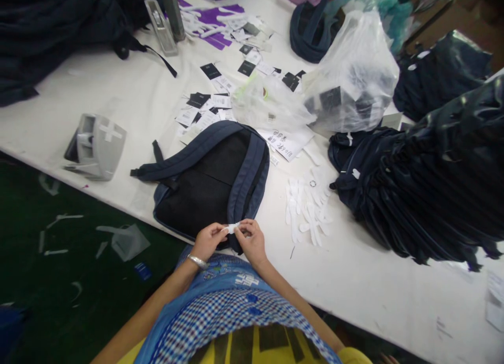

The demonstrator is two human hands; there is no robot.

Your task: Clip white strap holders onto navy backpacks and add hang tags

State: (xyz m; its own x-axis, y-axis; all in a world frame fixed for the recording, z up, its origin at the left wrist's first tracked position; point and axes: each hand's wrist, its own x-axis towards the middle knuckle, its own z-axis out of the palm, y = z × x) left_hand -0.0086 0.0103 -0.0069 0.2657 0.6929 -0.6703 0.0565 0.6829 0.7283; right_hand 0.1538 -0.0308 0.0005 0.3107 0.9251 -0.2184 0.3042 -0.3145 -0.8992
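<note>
A dark blue backpack [208, 175] lies on the white table with its black back panel and shoulder straps facing up. At its near edge, my left hand [210, 240] pinches one side of a small white strip [231, 228]. My right hand [252, 241] pinches the other side, thumb and fingers closed. The strip lies across the lower part of the right-hand shoulder strap [238, 201]; whether it goes all the way round is hidden. Several similar white strips [311, 209] lie loose to the right of the backpack.
A tall stack of dark backpacks [425, 180] fills the right side. Black and white tags [200, 104] and plastic bags [358, 75] lie beyond the backpack. A grey tape dispenser [96, 146] stands at left. Scraps litter the green floor [90, 280].
</note>
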